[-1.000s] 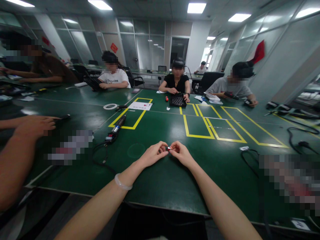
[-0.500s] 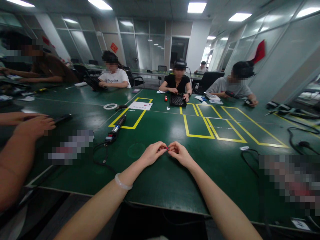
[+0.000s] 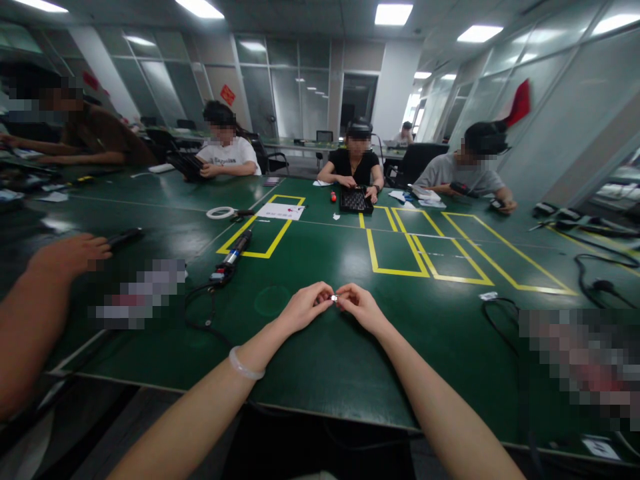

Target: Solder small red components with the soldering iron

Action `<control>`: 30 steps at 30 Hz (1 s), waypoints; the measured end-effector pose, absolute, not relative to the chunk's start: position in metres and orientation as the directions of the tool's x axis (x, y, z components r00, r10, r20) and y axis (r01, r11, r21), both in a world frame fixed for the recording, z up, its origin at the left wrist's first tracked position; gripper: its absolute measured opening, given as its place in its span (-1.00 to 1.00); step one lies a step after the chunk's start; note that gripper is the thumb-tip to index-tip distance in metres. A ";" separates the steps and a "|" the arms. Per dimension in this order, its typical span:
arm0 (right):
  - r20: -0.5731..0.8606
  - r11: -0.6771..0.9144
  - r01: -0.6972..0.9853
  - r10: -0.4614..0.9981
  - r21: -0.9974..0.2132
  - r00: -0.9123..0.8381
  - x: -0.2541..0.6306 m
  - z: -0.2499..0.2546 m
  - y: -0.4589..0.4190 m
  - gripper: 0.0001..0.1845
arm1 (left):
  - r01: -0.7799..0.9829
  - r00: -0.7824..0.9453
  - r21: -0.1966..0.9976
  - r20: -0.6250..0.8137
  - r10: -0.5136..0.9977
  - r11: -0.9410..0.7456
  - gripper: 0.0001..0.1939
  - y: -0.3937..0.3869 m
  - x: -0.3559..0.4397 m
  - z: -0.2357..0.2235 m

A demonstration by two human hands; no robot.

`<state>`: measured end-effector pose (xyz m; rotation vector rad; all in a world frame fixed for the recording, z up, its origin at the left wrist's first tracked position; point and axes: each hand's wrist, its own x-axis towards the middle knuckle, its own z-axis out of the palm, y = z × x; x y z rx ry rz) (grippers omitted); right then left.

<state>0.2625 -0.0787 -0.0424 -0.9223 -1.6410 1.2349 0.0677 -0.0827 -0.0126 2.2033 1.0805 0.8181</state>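
Observation:
Just above the green table [image 3: 320, 373], my left hand [image 3: 306, 307] and my right hand [image 3: 361, 308] meet fingertip to fingertip. Pinched between them is a small shiny object [image 3: 334, 299], bright white on the side facing me. Its kind is too small to make out, and the fingers cover most of it. Thumbs and index fingers of both hands are closed on it from either side. A pale bracelet [image 3: 246, 365] circles my left wrist.
To the left lies an electric screwdriver [image 3: 234, 256] with a cable, partly over a yellow tape outline. More yellow tape outlines [image 3: 400, 272] mark the table ahead. A co-worker's hand [image 3: 70, 257] rests at far left. Another person opposite handles a black tray [image 3: 357, 199].
The small object between my fingers showed red before and now shows a bright white face. My hands stay in place. At far left, one of the co-worker's two hands has gone out of sight.

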 end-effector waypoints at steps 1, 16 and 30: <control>0.204 0.238 0.053 0.912 -0.970 -0.356 0.262 -0.043 -0.079 -0.73 | 0.492 0.490 0.696 0.276 0.827 -0.523 -0.82 -0.083 0.068 -0.012; 0.246 0.345 0.255 0.904 -0.903 -0.349 0.266 -0.040 -0.080 -0.83 | 0.522 0.503 0.695 0.216 0.837 -0.494 -0.75 -0.084 0.068 -0.012; 0.214 0.324 0.273 0.906 -0.906 -0.365 0.267 -0.039 -0.082 -0.85 | 0.994 0.005 0.105 0.288 0.957 -0.037 -0.60 0.023 -0.071 0.024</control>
